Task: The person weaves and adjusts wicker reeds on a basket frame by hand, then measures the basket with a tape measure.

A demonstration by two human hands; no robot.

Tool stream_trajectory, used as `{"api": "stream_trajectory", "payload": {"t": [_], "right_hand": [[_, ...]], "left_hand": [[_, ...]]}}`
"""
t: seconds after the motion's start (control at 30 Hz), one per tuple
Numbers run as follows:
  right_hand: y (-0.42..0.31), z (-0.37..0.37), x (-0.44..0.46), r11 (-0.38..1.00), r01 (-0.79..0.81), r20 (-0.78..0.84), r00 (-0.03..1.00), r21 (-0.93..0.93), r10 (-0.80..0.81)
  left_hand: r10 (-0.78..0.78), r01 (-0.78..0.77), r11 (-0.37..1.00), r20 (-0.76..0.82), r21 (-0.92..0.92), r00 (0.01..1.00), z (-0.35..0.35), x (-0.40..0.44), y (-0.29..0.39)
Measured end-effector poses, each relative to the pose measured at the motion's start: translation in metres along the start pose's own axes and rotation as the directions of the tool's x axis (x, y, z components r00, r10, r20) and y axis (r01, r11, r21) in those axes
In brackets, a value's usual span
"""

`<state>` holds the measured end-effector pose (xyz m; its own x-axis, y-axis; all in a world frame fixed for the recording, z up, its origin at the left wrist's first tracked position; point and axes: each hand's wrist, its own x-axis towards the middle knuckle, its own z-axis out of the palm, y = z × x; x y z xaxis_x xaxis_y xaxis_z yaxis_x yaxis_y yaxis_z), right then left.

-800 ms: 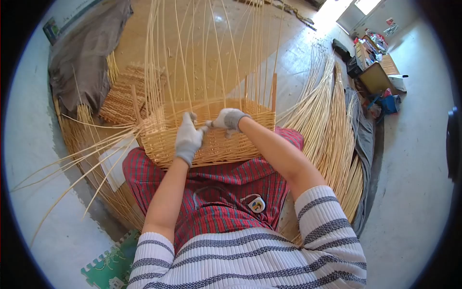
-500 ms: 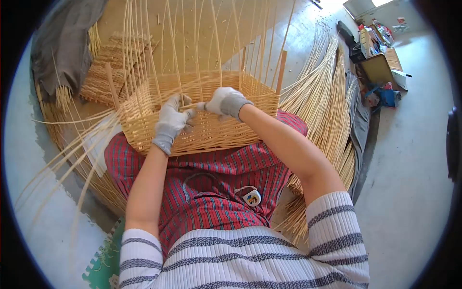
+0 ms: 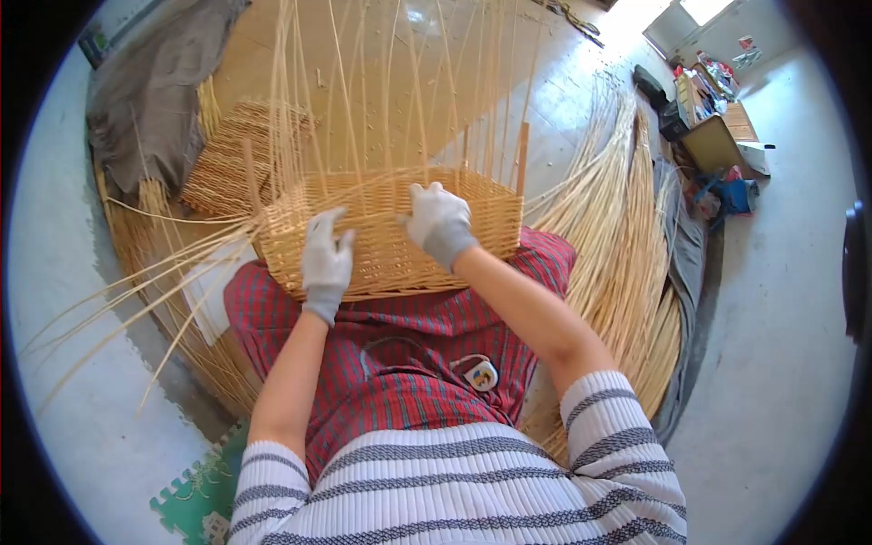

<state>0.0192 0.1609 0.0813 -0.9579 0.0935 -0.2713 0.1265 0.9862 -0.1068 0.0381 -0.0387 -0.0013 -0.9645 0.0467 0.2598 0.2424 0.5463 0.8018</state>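
Observation:
A woven basket (image 3: 391,259) rests across my lap, with long upright canes (image 3: 345,91) rising from its rim and loose cane ends fanning out at the left. My left hand (image 3: 327,259), in a pale glove, lies against the near wall left of centre, thumb apart from the fingers and nothing visible between them. At the near rim, right of centre, my gloved right hand (image 3: 438,218) has its fingers bent in around a thin cane or the rim; which one is too small to tell.
Long cane bundles (image 3: 627,227) lie at the right beside a dark cloth. A woven mat (image 3: 232,159) and a grey cover (image 3: 159,100) are at the left. Farther back at the right stands a desk (image 3: 718,141) with a blue bag (image 3: 738,196) nearby. A green foam mat (image 3: 195,495) lies lower left.
My left hand has come away from my right hand and its fingers have spread. My right hand has turned upward at the rim. The view has shifted, moving the basket within the frame.

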Motion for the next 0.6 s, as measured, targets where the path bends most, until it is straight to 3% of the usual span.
{"api": "stream_trajectory", "payload": {"t": [0.03, 0.1, 0.13, 0.17, 0.23, 0.27, 0.33, 0.37, 0.4, 0.43, 0.47, 0.5, 0.57, 0.6], "right_hand": [[-0.006, 0.002, -0.008, 1.0, 0.015, -0.014, 1.0, 0.01, -0.015], [-0.016, 0.01, -0.024, 0.953, 0.283, -0.164, 0.95, 0.104, -0.264], [-0.025, 0.023, -0.02, 0.912, 0.299, -0.192, 0.949, 0.28, -0.252], [-0.033, 0.036, -0.009, 0.908, 0.309, -0.199, 0.945, 0.281, -0.26], [-0.042, 0.047, 0.017, 0.936, 0.136, -0.051, 0.991, 0.324, -0.127], [-0.04, 0.045, 0.029, 0.937, 0.142, -0.054, 0.99, 0.318, -0.132], [-0.043, 0.034, 0.05, 0.933, 0.091, 0.333, 0.918, 0.349, -0.215], [-0.044, 0.035, 0.055, 0.933, 0.091, 0.346, 0.913, 0.349, -0.218], [-0.042, 0.041, 0.054, 0.921, 0.135, 0.266, 0.933, 0.364, -0.242], [-0.038, 0.048, 0.052, 0.912, 0.177, 0.19, 0.946, 0.371, -0.261], [-0.039, 0.055, 0.049, 0.913, 0.227, 0.071, 0.961, 0.34, -0.266], [-0.04, 0.054, 0.048, 0.915, 0.218, 0.083, 0.962, 0.339, -0.26], [-0.044, 0.065, 0.04, 0.924, 0.193, 0.112, 0.964, 0.331, -0.241], [-0.046, 0.065, 0.039, 0.921, 0.212, 0.072, 0.966, 0.327, -0.248]], "left_hand": [[0.01, -0.009, 1.0, -0.014, 0.015, 1.0, -0.009, 0.003, -0.008], [0.004, 0.007, 0.934, -0.03, 0.358, 1.0, -0.023, -0.004, -0.025], [-0.043, 0.018, 0.967, 0.093, 0.253, 0.995, -0.025, 0.006, -0.025], [-0.04, 0.017, 0.965, 0.083, 0.26, 0.996, -0.023, 0.019, -0.027], [-0.378, 0.245, 0.874, 0.27, 0.419, 0.885, -0.015, 0.047, -0.019], [-0.377, 0.249, 0.875, 0.264, 0.415, 0.888, -0.015, 0.055, -0.01], [-0.7, 0.539, 0.713, 0.422, 0.448, 0.575, -0.038, 0.071, 0.043], [-0.71, 0.548, 0.704, 0.422, 0.451, 0.564, -0.025, 0.078, 0.013], [-0.534, 0.256, 0.793, 0.427, 0.553, 0.73, -0.001, 0.083, -0.04], [-0.314, -0.053, 0.782, 0.465, 0.621, 0.828, 0.015, 0.089, -0.076], [-0.293, -0.132, 0.77, 0.529, 0.625, 0.797, 0.019, 0.1, -0.089], [-0.28, -0.204, 0.758, 0.593, 0.619, 0.755, 0.024, 0.101, -0.095], [-0.565, 0.18, 0.769, 0.521, 0.614, 0.64, 0.009, 0.108, -0.048], [-0.546, 0.169, 0.783, 0.533, 0.598, 0.646, 0.012, 0.109, -0.035]]}}
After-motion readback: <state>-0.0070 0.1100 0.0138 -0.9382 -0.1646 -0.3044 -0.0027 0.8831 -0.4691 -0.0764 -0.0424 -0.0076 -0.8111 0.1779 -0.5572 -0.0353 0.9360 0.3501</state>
